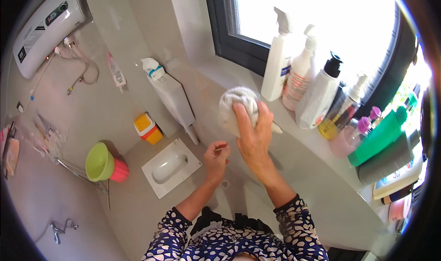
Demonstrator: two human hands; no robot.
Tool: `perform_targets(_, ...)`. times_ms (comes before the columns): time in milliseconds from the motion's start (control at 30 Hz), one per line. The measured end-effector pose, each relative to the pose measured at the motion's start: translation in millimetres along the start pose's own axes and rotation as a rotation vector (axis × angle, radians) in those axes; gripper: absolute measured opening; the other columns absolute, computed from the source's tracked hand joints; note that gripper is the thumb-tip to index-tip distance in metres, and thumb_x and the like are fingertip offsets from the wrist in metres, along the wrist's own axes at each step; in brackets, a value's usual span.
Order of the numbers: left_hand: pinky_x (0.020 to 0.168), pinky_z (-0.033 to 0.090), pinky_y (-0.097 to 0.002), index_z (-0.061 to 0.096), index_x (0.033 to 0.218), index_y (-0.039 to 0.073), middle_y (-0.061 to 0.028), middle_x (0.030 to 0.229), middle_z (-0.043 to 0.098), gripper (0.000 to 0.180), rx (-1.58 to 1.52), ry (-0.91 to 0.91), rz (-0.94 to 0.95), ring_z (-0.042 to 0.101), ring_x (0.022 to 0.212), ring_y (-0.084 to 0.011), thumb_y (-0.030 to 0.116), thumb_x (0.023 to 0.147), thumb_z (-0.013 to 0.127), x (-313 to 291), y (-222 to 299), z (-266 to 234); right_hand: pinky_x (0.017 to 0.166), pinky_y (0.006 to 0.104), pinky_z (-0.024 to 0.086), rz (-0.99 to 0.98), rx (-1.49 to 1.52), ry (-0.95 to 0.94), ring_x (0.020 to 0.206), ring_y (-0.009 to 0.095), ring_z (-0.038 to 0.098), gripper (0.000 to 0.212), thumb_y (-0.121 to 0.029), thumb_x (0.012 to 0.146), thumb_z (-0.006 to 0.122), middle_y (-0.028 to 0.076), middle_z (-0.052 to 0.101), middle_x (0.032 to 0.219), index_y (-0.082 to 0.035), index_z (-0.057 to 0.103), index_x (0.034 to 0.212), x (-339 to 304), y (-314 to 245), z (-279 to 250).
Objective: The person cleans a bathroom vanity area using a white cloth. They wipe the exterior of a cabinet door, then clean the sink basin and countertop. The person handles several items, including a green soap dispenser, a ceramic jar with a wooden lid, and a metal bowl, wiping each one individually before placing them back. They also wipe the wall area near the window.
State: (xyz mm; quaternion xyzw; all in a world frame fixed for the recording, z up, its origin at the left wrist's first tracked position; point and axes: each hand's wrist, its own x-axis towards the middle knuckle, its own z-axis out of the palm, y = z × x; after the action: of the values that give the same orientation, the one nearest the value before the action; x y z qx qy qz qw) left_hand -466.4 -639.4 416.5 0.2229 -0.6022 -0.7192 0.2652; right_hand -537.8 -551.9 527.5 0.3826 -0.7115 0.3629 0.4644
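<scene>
My right hand (254,134) is closed round a bunched off-white cloth (239,102), held up against or just in front of the wall below the windowsill; I cannot tell whether it touches. A loose corner of the cloth sticks out to the right of my fingers. Lower and to the left, my left hand (217,157) has its fingers curled in, and nothing shows in them. Just right of the cloth, on the sill, stand a white spray bottle (277,65), a white pump bottle with orange print (299,75) and a white bottle with a black pump (320,93).
Further along the sill (303,134) are a yellow-based clear pump bottle (342,109), a green bottle (379,134) and a grey one (386,160). Below stand a white cistern (170,93), a squat toilet (156,180), a yellow-orange bin (149,128) and a green basin (98,162).
</scene>
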Motion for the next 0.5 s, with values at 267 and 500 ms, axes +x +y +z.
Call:
perform_targets(267,0.058,0.043,-0.0214,0.056,0.1,0.006,0.0,0.084,0.056,0.017,-0.013,0.052,0.185,0.051,0.071,-0.0064,0.015,0.086,0.062,120,20,-60,0.068,0.0437,0.044,0.312,-0.758,-0.299,0.09,0.028,0.054,0.026,-0.014,0.08,0.056,0.012,0.056,0.099,-0.015,0.061,0.105,65,62,134)
perform_targets(500,0.065,0.044,-0.0217,0.054,0.102,0.002,-0.0025,0.089,0.055,0.018,0.08,-0.049,0.419,0.05,0.078,-0.0081,0.011,0.088,0.061,235,72,-122,0.068,0.0479,0.051,0.565,-0.844,-0.396,0.095,0.032,0.055,0.03,-0.015,0.078,0.058,0.017,0.057,0.097,-0.007,0.061,0.106,85,65,201)
